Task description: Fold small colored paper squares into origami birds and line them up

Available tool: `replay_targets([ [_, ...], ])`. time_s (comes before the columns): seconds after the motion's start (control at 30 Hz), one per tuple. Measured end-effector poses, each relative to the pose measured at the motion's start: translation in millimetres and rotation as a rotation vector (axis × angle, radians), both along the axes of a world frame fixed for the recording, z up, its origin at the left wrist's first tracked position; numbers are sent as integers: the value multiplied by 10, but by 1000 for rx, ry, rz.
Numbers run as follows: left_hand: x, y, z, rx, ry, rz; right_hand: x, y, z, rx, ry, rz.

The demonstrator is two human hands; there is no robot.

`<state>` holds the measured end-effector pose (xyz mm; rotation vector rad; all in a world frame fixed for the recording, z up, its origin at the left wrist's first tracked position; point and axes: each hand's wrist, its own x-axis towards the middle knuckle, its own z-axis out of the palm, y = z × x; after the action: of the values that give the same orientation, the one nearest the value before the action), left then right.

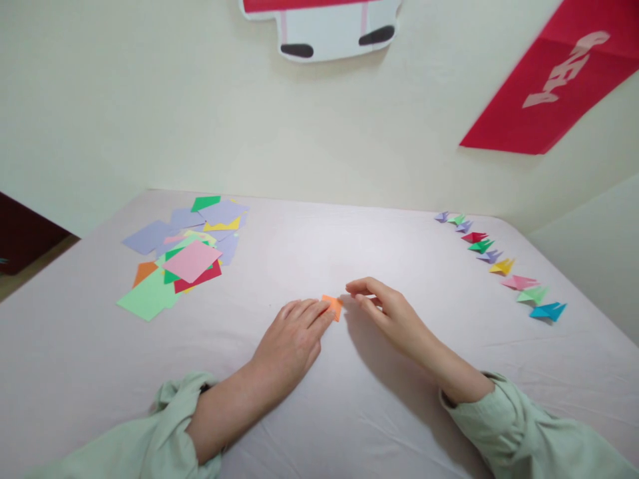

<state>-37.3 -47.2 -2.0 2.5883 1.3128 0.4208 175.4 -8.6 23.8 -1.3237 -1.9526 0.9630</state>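
Note:
A small folded orange paper (333,306) lies on the white table (349,412) in front of me. My left hand (292,342) rests flat on the table, fingers stretched out, with the fingertips pressing the paper's left edge. My right hand (387,313) hovers just right of the paper, its fingers loosely curled and the fingertips close to the paper's right corner, holding nothing. Both arms wear pale green sleeves.
A loose pile of coloured paper squares (187,256) lies at the left of the table. A row of several small folded paper pieces (499,263) runs along the right side. A red banner (549,80) hangs on the wall behind.

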Motion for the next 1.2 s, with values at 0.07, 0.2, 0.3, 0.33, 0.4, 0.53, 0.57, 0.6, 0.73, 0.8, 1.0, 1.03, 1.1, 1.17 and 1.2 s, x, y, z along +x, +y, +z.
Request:
replay_targets([
  [0.07,0,-1,9,-6,-15,-3,-50,39,11,-120,181,-37],
  [0.2,-4,-1,23,-2,-52,-5,-189,103,87,-327,405,-56],
  [0.3,-7,1,22,7,-93,-3,-245,161,157,-457,473,-88],
  [0.33,-8,2,18,9,-104,-3,-250,179,170,-488,485,-105],
  [0.4,-10,3,6,6,-120,-1,-252,207,169,-533,515,-141],
  [0.53,-15,8,-20,-20,-174,15,-269,217,76,-600,615,-169],
  [0.57,-16,12,-23,-30,-194,20,-281,212,42,-620,638,-169],
  [0.6,-16,18,-24,-41,-212,25,-294,206,8,-638,655,-169],
  [0.73,-10,50,-19,-62,-281,74,-322,194,-109,-570,537,-152],
  [0.8,-3,63,-19,-56,-304,93,-310,198,-152,-403,369,-151],
  [1.0,9,67,-29,-45,-304,106,-245,203,-199,-45,-4,-50],
  [1.03,9,65,-29,-44,-299,108,-244,202,-190,-59,-8,-39],
  [1.1,8,61,-26,-41,-288,111,-251,200,-160,-134,38,-32],
  [1.17,7,58,-20,-39,-282,111,-263,202,-120,-228,117,-26],
  [1.2,8,57,-16,-37,-281,110,-266,205,-100,-269,153,-23],
])
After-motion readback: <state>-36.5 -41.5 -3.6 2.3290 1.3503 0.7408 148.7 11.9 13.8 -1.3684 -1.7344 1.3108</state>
